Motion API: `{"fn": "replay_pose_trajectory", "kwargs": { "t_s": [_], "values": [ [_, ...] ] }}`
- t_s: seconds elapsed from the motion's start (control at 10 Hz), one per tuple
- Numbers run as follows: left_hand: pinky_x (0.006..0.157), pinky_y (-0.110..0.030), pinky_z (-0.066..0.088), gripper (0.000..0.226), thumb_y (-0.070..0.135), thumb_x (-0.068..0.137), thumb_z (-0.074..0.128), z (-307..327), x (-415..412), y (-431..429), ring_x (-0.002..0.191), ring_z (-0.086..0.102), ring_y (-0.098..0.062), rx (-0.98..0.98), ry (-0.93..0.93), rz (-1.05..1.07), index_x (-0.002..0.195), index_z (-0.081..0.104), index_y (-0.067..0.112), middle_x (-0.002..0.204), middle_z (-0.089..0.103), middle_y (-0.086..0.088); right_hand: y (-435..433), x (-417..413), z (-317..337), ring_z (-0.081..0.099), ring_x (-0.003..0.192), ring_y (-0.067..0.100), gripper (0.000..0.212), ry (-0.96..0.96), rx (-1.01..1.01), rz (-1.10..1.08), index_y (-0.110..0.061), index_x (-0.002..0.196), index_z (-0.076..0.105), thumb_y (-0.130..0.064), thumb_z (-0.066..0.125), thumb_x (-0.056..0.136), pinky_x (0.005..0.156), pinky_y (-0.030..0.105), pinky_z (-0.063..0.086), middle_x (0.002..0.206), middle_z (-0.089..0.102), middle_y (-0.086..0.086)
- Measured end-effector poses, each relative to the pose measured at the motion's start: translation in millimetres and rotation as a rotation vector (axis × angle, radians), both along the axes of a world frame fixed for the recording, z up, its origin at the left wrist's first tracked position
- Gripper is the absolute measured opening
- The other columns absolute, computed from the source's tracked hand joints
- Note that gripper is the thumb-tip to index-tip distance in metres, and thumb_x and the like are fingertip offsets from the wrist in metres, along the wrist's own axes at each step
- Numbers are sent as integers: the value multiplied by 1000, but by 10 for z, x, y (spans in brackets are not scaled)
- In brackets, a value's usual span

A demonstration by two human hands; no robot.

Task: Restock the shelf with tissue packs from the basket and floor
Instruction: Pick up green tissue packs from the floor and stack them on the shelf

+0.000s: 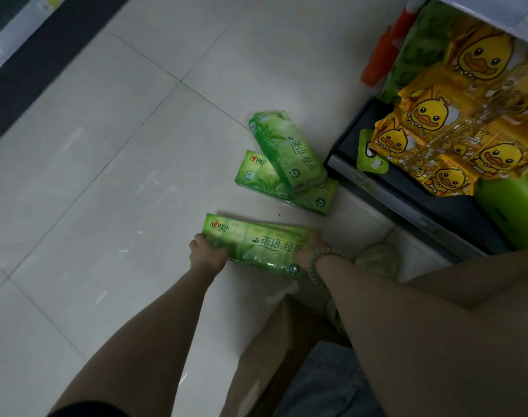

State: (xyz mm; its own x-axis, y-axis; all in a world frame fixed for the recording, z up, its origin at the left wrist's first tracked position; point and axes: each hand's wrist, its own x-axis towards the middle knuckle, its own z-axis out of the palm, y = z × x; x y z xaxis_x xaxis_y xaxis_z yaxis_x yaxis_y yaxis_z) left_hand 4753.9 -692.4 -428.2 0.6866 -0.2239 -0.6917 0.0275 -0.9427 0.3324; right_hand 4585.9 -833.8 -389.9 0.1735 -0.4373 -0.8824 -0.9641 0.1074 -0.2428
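Low in the middle, the green tissue pack [256,242] lies long-ways left to right. The left hand [207,251] and right hand [309,249] each grip one end. The shelf [437,203] waits upper right.

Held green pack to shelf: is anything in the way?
Left hand and right hand grip the held pack by its ends. Two other green packs lie on the floor partly between it and the shelf, one across the other. Lifted over them, the way looks free.

Shop – shelf [407,186] of duck-print packs [428,115]
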Motion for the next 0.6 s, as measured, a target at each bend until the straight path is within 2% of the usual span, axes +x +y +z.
{"fn": "replay_pose_trajectory", "kwargs": {
  "t_s": [0.1, 0.2, 0.4, 0.5, 0.6],
  "values": [
    [79, -31, 37, 59, 11, 82, 64, -6, 38, -8, 97, 41, -23, -40, 44, 92, 132, 35, 1, 130, 37, -14, -13, 85, -48, 36, 132, 28, 62, -9, 3, -115, 1, 141, 29, -11, 60, 89, 102, 30, 32, 145, 35, 18],
    [78, -33, 40, 64, 18, 77, 66, -30, 98, 13, 98, 46, -24, -77, 81, 130, 132, 37, 2, 131, 41, -14, -5, 184, -103, 36, 133, 28, 57, -23, 77, -164, 4, 140, 31, -11, 57, 91, 103, 30, 31, 145, 35, 20],
    [78, -32, 40, 60, 14, 85, 65, -74, 165, 11, 96, 48, -23, -70, 109, 140, 136, 35, 3, 123, 51, -12, 57, 319, -59, 34, 135, 29, 47, 15, 146, -154, 10, 136, 34, -11, 47, 97, 103, 30, 28, 145, 35, 22],
    [81, -32, 37, 71, 15, 87, 63, -88, 177, -7, 98, 45, -23, -66, 137, 153, 144, 23, 6, 115, 44, -4, 138, 242, -438, 48, 121, 28, 31, 3, 151, -158, 4, 117, 54, -16, 50, 94, 93, 29, 36, 131, 50, 19],
    [80, -32, 38, 65, 14, 87, 62, -94, 179, -36, 97, 46, -23, -65, 137, 149, 141, 28, 7, 114, 47, -5, 161, 198, -557, 57, 101, 22, 22, 9, 75, -176, 0, 98, 57, -18, 55, 85, 90, 29, 46, 106, 59, 14]
  ]
}}
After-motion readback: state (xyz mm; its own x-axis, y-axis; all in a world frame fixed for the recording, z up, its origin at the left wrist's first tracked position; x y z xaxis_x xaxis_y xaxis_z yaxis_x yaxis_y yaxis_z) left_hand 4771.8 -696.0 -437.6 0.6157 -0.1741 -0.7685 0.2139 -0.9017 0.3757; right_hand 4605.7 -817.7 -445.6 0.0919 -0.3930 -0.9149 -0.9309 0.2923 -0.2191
